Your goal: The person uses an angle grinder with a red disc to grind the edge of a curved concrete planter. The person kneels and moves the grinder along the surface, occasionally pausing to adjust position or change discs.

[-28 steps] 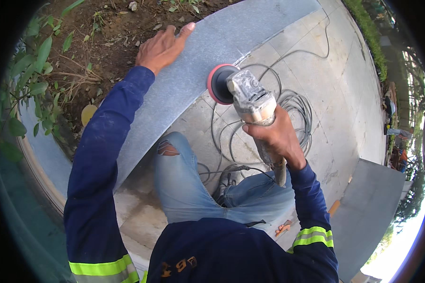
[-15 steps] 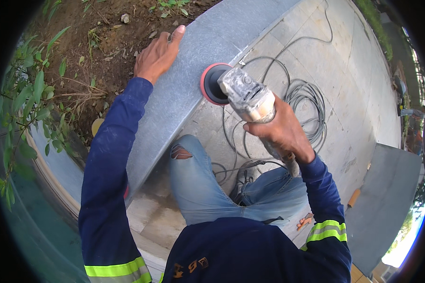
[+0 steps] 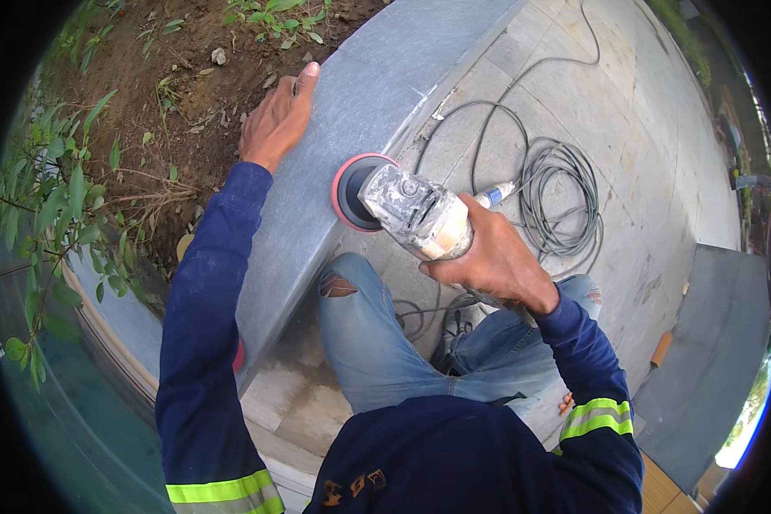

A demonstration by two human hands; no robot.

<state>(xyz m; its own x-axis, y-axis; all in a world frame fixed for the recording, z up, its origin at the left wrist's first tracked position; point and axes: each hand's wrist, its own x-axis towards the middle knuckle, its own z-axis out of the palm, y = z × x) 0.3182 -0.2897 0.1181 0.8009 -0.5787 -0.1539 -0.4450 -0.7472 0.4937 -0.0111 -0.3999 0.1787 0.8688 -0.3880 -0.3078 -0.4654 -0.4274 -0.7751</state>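
Observation:
My right hand [image 3: 493, 257] is wrapped around the body of a dusty angle grinder [image 3: 415, 210], whose head points toward the left. Its round disc, a dark backing with a red rim [image 3: 344, 206], overlaps the inner edge of a grey stone ledge [image 3: 308, 197]; whether it touches the stone I cannot tell. On the ledge's far side, beside the soil, rests my left hand [image 3: 276, 120]. The thumb is stretched out and apart, the other fingers bend over the outer edge and are partly hidden, and no tool is in that hand.
A coiled grey cable [image 3: 561, 201] lies on the paved floor [image 3: 651, 171], with a blue-and-white connector [image 3: 494, 195] beside it. At right are a wooden-handled tool [image 3: 661, 349] and a dark grey slab [image 3: 711, 334]. Soil [image 3: 180, 94] and leafy branches [image 3: 68, 206] border the ledge.
The grinder in my right hand has shifted left and slightly nearer along the ledge. The connector beside the cable has come into sight. My left hand stays on the ledge.

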